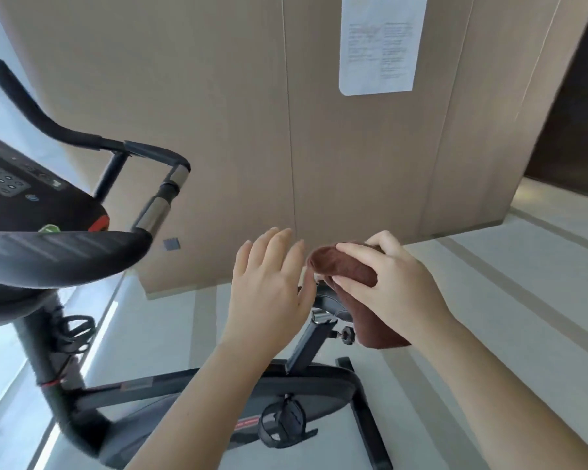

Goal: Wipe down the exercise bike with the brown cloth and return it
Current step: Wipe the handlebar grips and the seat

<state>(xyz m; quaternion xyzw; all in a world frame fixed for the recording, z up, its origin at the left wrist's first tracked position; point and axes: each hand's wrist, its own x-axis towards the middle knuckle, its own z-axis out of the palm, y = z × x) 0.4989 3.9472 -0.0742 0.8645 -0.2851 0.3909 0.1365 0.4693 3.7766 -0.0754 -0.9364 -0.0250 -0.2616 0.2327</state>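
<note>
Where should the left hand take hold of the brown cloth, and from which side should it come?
Grip the rounded folded end of the brown cloth that sticks out past the thumb and fingers of the right hand. Come from the left, where the open left hand is: that end faces it and is bare, while the rest hangs under the right hand.

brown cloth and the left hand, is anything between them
Nothing: in the head view the open left hand sits right beside the end of the brown cloth that the right hand grips; whether they touch is unclear.
</note>
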